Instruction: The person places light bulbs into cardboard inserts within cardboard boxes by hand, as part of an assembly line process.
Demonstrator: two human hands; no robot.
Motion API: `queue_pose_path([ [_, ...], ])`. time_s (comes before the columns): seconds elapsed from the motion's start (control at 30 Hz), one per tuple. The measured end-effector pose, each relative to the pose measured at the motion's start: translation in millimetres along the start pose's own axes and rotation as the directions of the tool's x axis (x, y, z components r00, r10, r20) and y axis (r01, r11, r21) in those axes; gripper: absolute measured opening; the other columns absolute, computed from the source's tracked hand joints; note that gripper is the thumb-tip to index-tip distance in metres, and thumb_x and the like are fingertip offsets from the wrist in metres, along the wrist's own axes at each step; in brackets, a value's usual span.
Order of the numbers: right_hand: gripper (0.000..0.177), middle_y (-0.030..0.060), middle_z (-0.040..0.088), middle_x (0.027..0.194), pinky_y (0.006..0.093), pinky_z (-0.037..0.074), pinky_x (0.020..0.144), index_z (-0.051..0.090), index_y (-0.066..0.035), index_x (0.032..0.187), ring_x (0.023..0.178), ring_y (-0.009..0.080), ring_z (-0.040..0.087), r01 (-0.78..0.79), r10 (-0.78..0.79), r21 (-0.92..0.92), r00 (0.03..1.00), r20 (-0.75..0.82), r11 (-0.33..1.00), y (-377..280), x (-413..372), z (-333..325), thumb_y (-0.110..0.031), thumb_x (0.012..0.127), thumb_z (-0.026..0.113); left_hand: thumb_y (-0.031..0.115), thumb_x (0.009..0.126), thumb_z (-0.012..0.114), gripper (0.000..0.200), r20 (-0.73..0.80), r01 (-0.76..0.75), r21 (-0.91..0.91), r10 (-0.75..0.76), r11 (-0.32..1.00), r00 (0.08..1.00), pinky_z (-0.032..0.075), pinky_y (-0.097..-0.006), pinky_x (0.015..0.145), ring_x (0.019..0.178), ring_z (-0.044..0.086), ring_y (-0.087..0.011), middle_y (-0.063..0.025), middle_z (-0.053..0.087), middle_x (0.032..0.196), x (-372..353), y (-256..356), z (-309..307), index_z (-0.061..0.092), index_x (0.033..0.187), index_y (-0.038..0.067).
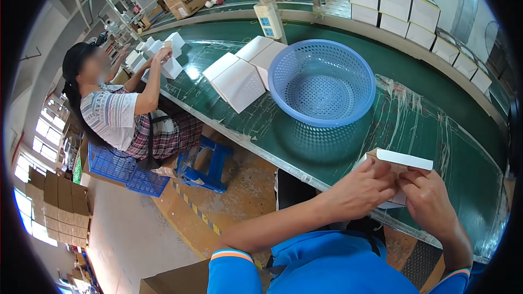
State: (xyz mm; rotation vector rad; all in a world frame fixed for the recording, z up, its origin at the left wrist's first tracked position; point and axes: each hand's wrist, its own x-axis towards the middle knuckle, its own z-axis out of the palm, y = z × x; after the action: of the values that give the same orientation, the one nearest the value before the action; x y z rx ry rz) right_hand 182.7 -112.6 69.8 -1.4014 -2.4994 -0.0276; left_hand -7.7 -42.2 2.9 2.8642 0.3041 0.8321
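Both of my hands are at a small white box (405,159) with its lid flap raised, near the front edge of the green table. My left hand (368,185) is on the box's left side, its fingers bent and closed against it. From the right, my right hand (427,196) grips the box with curled fingers below the flap. The two hands nearly meet in front of the box and hide much of it. Beyond them stands a blue perforated basket (321,121), with nothing visible inside.
White boxes (234,79) stand left of the basket on the green table (256,125). A seated co-worker (117,109) handles more white boxes at the far left. Stacked white boxes (395,8) line the back right. A socket post (267,22) rises behind the basket.
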Motion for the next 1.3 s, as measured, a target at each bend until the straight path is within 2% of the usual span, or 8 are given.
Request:
queue_pose_path([
  [0.1,0.027,0.0121,0.064,0.094,0.0396,0.048,0.079,0.066,0.002,0.092,0.092,0.0292,0.059,-0.012,0.012,-0.022,1.000,-0.004,1.000,2,-4,4,0.000,0.065,0.061,0.015,0.073,0.059,0.024,0.063,0.047,-0.077,-0.042,0.996,0.997,0.035,-0.0443,0.101,0.113,0.047,-0.0250,-0.0067,0.050,0.101,2,-11,-2,0.058,0.096,0.007],
  [0.37,0.028,0.0104,0.063,0.093,0.0397,0.046,0.080,0.067,-0.001,0.093,0.091,0.0291,0.059,-0.070,0.072,-0.055,0.997,0.026,0.996,-9,-2,-3,0.001,0.066,0.061,0.020,0.078,0.063,0.016,0.051,-0.047,0.022,0.045,0.999,0.998,0.036,-0.0399,0.091,0.106,0.048,-0.0224,-0.0054,0.047,0.097,-6,-27,-8,0.058,0.090,0.011],
  [0.77,0.027,0.0107,0.061,0.092,0.0397,0.045,0.077,0.064,-0.003,0.094,0.085,0.0289,0.060,-0.073,0.080,-0.099,0.994,0.068,0.992,-8,4,5,0.000,0.067,0.060,0.019,0.072,0.071,0.015,-0.094,0.305,-0.167,-0.323,0.938,0.942,0.040,-0.0403,0.075,0.101,0.049,-0.0281,-0.0131,0.050,0.105,5,-5,9,0.062,0.078,0.008],
  [0.93,0.028,0.0106,0.061,0.094,0.0394,0.044,0.079,0.064,-0.003,0.096,0.087,0.0284,0.060,-0.093,0.098,-0.088,0.993,0.061,0.992,-9,2,5,0.000,0.068,0.061,0.007,0.070,0.065,0.024,-0.140,0.477,-0.238,-0.516,0.846,0.845,0.044,-0.0426,0.075,0.092,0.047,-0.0334,-0.0179,0.048,0.104,11,3,12,0.056,0.092,0.001],
  [1.13,0.026,0.0111,0.061,0.094,0.0391,0.041,0.080,0.064,-0.003,0.096,0.088,0.0275,0.059,-0.035,0.041,-0.107,0.998,0.057,0.994,-10,1,3,-0.003,0.071,0.059,0.000,0.075,0.058,0.033,-0.280,0.400,-0.441,-0.546,0.804,0.789,0.046,-0.0428,0.078,0.093,0.051,-0.0359,-0.0193,0.046,0.105,0,-4,-1,0.049,0.106,-0.004],
  [1.2,0.022,0.0121,0.060,0.093,0.0381,0.041,0.079,0.065,-0.001,0.093,0.085,0.0266,0.058,-0.057,0.083,-0.408,0.995,0.047,0.911,-23,5,7,-0.009,0.074,0.058,0.000,0.076,0.058,0.035,-0.308,0.396,-0.454,-0.557,0.799,0.771,0.046,-0.0417,0.080,0.093,0.052,-0.0356,-0.0195,0.047,0.105,0,-5,0,0.049,0.109,-0.003],
  [1.23,0.022,0.0121,0.060,0.093,0.0381,0.041,0.079,0.065,-0.001,0.093,0.085,0.0266,0.058,-0.060,0.085,-0.408,0.995,0.044,0.911,-26,9,9,-0.009,0.074,0.058,-0.001,0.076,0.058,0.037,-0.329,0.390,-0.472,-0.568,0.791,0.754,0.046,-0.0407,0.082,0.094,0.054,-0.0353,-0.0197,0.048,0.105,-1,-5,2,0.049,0.112,-0.003],
  [1.3,0.023,0.0128,0.059,0.091,0.0370,0.040,0.079,0.064,0.000,0.093,0.084,0.0255,0.057,-0.022,0.193,-0.408,0.904,0.382,0.912,-32,18,17,-0.013,0.076,0.057,-0.001,0.079,0.057,0.036,-0.355,0.374,-0.477,-0.564,0.795,0.746,0.047,-0.0395,0.084,0.095,0.055,-0.0341,-0.0192,0.050,0.104,-3,-4,10,0.049,0.113,-0.002],
])
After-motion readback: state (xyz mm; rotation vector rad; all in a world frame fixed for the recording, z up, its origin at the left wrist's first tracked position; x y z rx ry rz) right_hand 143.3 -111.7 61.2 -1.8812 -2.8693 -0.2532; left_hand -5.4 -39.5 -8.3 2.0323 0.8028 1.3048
